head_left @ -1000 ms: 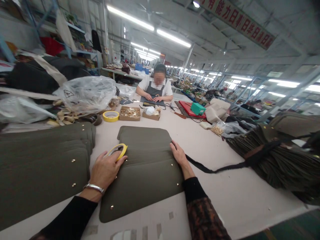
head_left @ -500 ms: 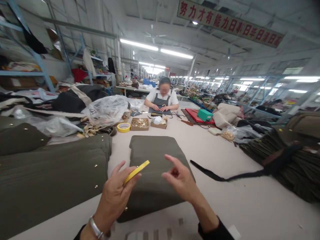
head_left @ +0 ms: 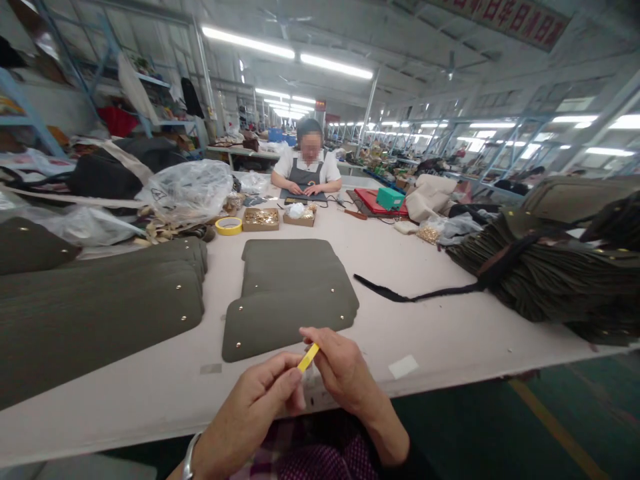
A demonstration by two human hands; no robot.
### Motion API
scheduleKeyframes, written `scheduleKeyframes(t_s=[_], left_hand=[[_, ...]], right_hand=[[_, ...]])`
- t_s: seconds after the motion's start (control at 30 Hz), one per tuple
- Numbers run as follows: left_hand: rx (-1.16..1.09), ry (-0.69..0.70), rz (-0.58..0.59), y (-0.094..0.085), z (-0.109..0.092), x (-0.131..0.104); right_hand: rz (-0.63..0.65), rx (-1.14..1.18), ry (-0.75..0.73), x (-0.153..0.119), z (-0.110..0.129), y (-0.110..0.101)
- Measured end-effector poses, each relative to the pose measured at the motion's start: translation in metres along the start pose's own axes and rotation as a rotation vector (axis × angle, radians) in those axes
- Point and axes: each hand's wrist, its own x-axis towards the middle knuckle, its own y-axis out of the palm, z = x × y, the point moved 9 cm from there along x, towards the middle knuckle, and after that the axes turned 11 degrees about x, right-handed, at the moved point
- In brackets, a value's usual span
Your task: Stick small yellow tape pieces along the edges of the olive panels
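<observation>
My left hand (head_left: 265, 400) pinches the lower end of a short, narrow yellow strip (head_left: 307, 359) above the table's front edge. At the strip's upper end, the curled fingers of my right hand (head_left: 345, 373) close on it; my fingers partly hide both ends. What the strip is made of I cannot tell. Just beyond my hands lies a dark olive fabric panel (head_left: 290, 323) with rounded corners and several small gold studs. It overlaps a second olive panel (head_left: 290, 260) behind it, and neither hand visibly touches the panels.
Stacked olive panels (head_left: 115, 300) cover the left side. Farther back are a yellow tape roll (head_left: 229, 226), a box of gold hardware (head_left: 261, 220) and a seated co-worker (head_left: 307, 167). A black strap (head_left: 425, 293) trails from a pile of olive pieces (head_left: 545, 280) on the right.
Both hands have drawn back toward me, off the panels. My right hand, formerly apart with finger and thumb spread, has come to the yellow strip. The front panel now shows fully, and the view has shifted.
</observation>
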Motion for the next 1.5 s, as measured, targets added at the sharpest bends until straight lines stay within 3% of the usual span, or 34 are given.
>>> scheduleKeyframes(t_s=[0.17,0.3,0.43,0.77,0.93,1.17,1.27,1.4,1.5], left_hand=[[0.364,0.102,-0.127,0.004,-0.006,-0.001],[0.549,0.282,-0.251,0.008,-0.017,0.0],[0.662,0.367,-0.347,0.011,-0.024,0.004],[0.826,0.407,-0.394,0.018,-0.023,0.01],[0.868,0.462,-0.461,0.016,-0.02,0.014],[0.811,0.51,-0.383,0.014,-0.026,0.04],[0.833,0.53,-0.402,0.014,-0.03,0.052],[0.862,0.57,-0.451,0.02,-0.037,0.064],[0.821,0.584,-0.47,0.026,-0.041,0.066]], right_hand=[[-0.176,0.127,0.096,-0.022,0.001,-0.033],[-0.117,0.146,0.038,-0.027,0.012,-0.035],[-0.066,0.042,-0.008,-0.023,0.01,-0.028],[-0.004,-0.084,-0.061,-0.018,-0.001,-0.017],[-0.149,-0.138,-0.088,-0.019,-0.008,-0.019],[-0.28,-0.126,-0.071,-0.012,-0.019,-0.033],[-0.33,-0.053,0.077,-0.007,-0.034,-0.042],[-0.365,0.338,0.574,-0.014,-0.084,-0.038],[-0.425,0.518,0.762,-0.023,-0.114,-0.038]])
